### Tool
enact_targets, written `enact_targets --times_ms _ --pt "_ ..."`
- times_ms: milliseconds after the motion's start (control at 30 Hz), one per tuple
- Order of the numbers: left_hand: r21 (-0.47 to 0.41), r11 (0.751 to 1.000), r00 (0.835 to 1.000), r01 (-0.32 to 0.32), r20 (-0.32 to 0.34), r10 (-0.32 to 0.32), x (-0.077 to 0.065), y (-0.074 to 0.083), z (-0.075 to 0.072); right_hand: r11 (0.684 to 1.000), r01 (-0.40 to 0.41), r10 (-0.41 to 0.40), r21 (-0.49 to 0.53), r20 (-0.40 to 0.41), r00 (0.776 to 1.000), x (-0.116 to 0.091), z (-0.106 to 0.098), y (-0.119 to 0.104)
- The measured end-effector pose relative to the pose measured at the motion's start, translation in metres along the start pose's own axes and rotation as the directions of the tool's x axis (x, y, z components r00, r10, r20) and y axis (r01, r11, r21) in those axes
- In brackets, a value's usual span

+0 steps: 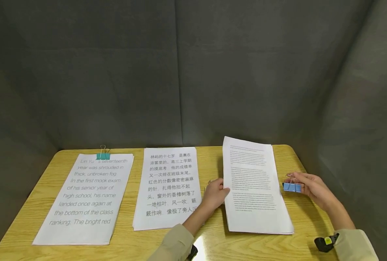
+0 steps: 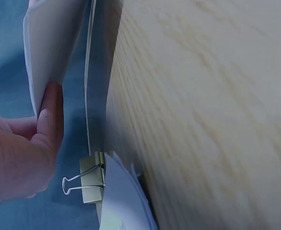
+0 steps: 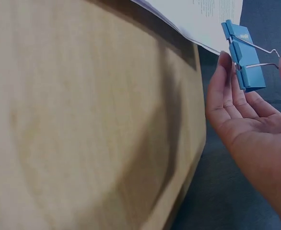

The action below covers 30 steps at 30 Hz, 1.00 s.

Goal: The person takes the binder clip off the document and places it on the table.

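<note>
My left hand (image 1: 214, 195) grips a stack of printed sheets (image 1: 250, 181) by its left edge, thumb on the front and fingers behind. The stack tilts up off the table, its top leaning toward the dark curtain. To its right, my right hand (image 1: 315, 188) pinches a blue binder clip (image 1: 292, 187) by the wire handles. In the right wrist view the clip (image 3: 251, 57) sits between thumb and fingertips, apart from the sheets. A yellow-green binder clip (image 2: 90, 181), just below my left hand in the left wrist view, grips the edge of another paper stack.
Beside my left forearm lies a stack with large Chinese characters (image 1: 167, 188). Farther left, a stack of large English print (image 1: 82, 203) carries a teal binder clip (image 1: 103, 156) at its top. A dark curtain (image 1: 180, 72) stands behind the wooden table (image 1: 245, 248).
</note>
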<state>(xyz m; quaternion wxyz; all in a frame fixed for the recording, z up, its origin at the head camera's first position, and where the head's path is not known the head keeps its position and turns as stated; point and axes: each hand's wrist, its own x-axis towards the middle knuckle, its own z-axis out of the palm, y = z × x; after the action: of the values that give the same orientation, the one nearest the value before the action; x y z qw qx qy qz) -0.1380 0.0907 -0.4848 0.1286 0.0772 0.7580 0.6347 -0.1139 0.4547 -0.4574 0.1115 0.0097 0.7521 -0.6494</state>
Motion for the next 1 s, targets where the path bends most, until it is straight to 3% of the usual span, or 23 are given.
enact_targets --times_ms 167,367,667,1000 --pt "-0.004 1.0 1.0 0.023 0.01 -0.023 0.003 0.001 0.003 0.99 -0.079 0.076 -0.116 -0.03 0.997 -0.003 0.0 0.009" --pt "-0.024 0.998 0.998 0.058 0.007 -0.058 0.006 -0.001 0.004 0.947 -0.176 0.168 -0.268 -0.05 0.984 -0.008 -0.003 0.016" --pt "-0.04 0.995 0.995 0.096 0.023 -0.095 0.009 -0.007 0.002 0.934 -0.228 0.219 -0.277 -0.06 0.974 -0.01 0.001 0.022" --pt "0.079 0.997 0.999 -0.004 0.053 -0.001 0.007 -0.002 0.001 0.921 -0.231 0.216 -0.314 -0.083 0.973 -0.01 0.001 0.02"
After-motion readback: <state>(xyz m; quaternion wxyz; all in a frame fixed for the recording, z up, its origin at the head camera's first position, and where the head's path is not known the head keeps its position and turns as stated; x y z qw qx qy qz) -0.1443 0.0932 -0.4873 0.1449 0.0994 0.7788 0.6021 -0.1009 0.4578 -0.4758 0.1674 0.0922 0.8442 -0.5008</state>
